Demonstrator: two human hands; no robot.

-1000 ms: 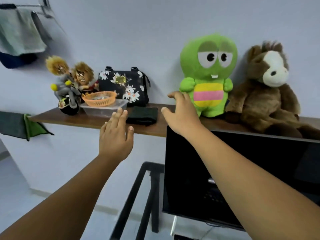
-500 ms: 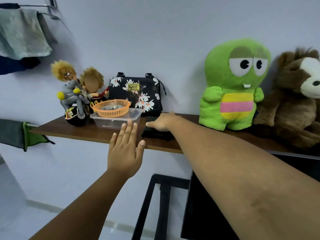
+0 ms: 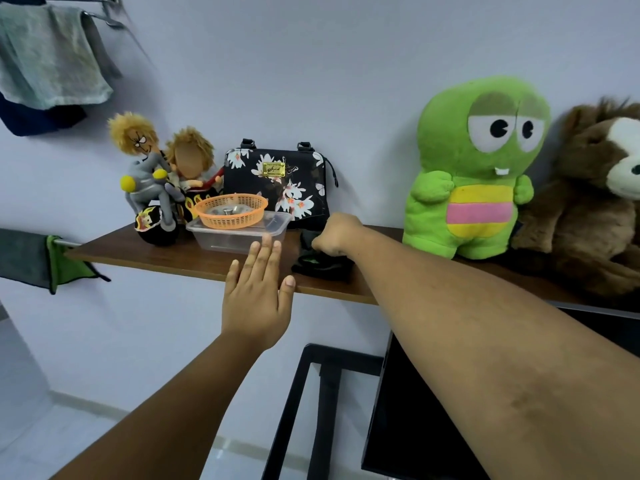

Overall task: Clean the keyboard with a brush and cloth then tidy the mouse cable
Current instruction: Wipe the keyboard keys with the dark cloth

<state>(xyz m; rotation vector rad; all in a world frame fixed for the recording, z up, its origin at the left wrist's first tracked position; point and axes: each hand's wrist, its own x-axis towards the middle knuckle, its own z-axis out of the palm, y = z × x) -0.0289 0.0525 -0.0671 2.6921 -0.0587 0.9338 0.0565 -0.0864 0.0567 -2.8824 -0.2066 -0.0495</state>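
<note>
A dark folded cloth (image 3: 322,265) with a green edge lies on the wooden shelf (image 3: 180,259), in front of a floral handbag. My right hand (image 3: 337,237) rests on top of it with the fingers curled down into the fabric, gripping it. My left hand (image 3: 258,291) hovers flat and open just below the shelf's front edge, left of the cloth, holding nothing. No keyboard, brush or mouse cable shows in the head view.
On the shelf stand a clear plastic tub (image 3: 239,233) with an orange basket (image 3: 230,209) in it, two dolls (image 3: 156,188), a floral handbag (image 3: 277,183), a green plush (image 3: 474,168) and a brown plush (image 3: 595,195). A black monitor (image 3: 426,410) sits below right. Towels (image 3: 48,57) hang at upper left.
My right hand went from reaching across the shelf to lying on the dark cloth, then curled its fingers into it. The left hand rose slightly toward the shelf edge.
</note>
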